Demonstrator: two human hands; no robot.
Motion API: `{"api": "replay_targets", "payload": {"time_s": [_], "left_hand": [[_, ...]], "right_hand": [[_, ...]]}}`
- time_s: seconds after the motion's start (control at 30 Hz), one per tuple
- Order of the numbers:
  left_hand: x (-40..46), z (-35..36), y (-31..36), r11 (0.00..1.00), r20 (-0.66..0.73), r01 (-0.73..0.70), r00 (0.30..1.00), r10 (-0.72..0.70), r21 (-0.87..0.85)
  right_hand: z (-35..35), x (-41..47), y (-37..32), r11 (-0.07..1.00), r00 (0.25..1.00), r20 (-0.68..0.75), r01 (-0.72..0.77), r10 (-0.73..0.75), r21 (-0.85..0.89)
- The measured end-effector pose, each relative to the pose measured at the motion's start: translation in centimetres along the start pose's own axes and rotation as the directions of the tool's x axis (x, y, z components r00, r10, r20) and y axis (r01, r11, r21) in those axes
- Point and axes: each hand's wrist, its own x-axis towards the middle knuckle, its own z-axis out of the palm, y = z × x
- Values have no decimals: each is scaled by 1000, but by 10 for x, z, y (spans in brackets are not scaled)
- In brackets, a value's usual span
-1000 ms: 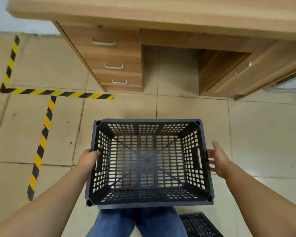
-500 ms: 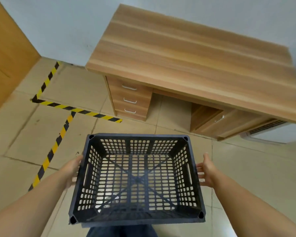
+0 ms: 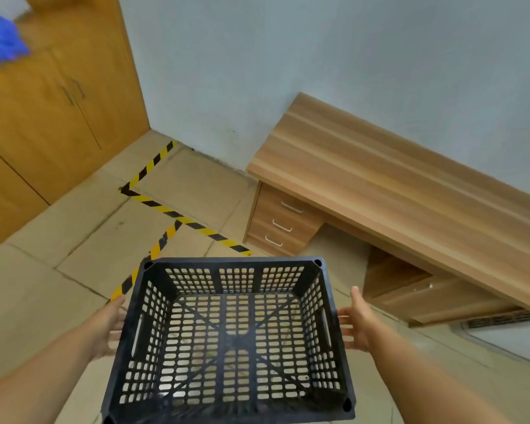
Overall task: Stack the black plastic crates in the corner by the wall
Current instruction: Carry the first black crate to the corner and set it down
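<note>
A black perforated plastic crate (image 3: 227,338) is held up in front of me, its empty inside facing the camera. My left hand (image 3: 109,325) presses against its left side near the handle slot. My right hand (image 3: 357,322) holds the right side, fingers under the rim. Beyond the crate, the floor corner (image 3: 178,166) between the grey wall and the orange cabinet is marked off by yellow-black tape.
A wooden desk (image 3: 395,191) with three drawers (image 3: 280,224) stands against the wall on the right. Orange wooden cabinets (image 3: 52,117) line the left, with something blue (image 3: 0,41) on top. A white vented unit (image 3: 502,335) sits at the far right by the desk.
The view has risen and swung left, bringing the wall corner and the cabinets into sight. The crate stays held between both hands and has come up with them.
</note>
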Motion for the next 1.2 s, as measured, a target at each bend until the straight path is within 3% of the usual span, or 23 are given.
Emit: {"api": "replay_targets", "payload": {"time_s": [0.23,0.57,0.83,1.2], "left_hand": [[-1,-126,34,999,-11,-28,1000,27,-41],[11,-261,78,986,-114,-48,993,30,-158],[40,-291,124,977,-196,-41,981,-1,-211],[86,-294,257,985,-213,-52,977,16,-165]], "right_hand": [[126,-46,-37,1000,1000,-14,21,-21,9],[263,-60,-86,999,994,99,37,-39,21],[313,-38,-147,995,992,120,27,-38,99],[335,7,-294,997,980,200,1,-16,75]]}}
